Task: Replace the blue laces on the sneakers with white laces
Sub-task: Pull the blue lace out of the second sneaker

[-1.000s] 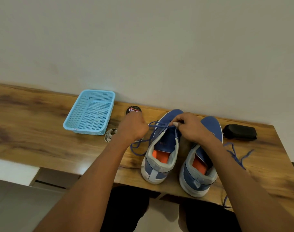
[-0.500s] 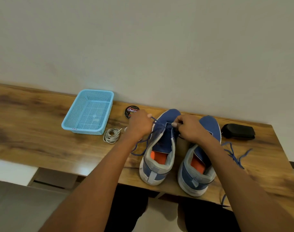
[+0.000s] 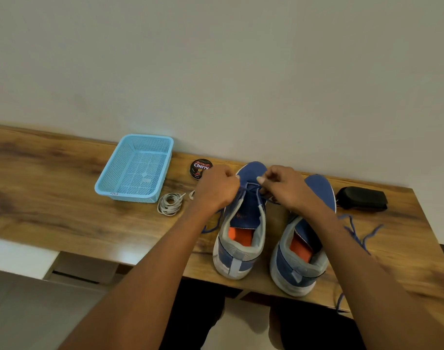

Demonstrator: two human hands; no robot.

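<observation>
Two blue and grey sneakers stand heels toward me on the wooden table [image 3: 64,218]. Over the left sneaker [image 3: 241,238] both hands work near its toe. My left hand [image 3: 215,190] pinches the blue lace [image 3: 251,189] at the sneaker's left side. My right hand [image 3: 284,188] pinches the same lace over the lowest eyelets. The lace's loose tail trails off left of the shoe. The right sneaker [image 3: 299,261] has no lace in it; a removed blue lace [image 3: 354,231] lies loose to its right. A coiled white lace [image 3: 169,203] lies left of my left hand.
A light blue plastic basket [image 3: 135,170] sits at the back left. A round black shoe polish tin [image 3: 201,168] stands by the wall behind my left hand. A black case [image 3: 362,198] lies at the back right. The wall runs close behind the table.
Both hands have shifted farther up the left sneaker toward its toe, working the blue lace out of lower eyelets. The view has shifted slightly, so the white lace coil shows fully.
</observation>
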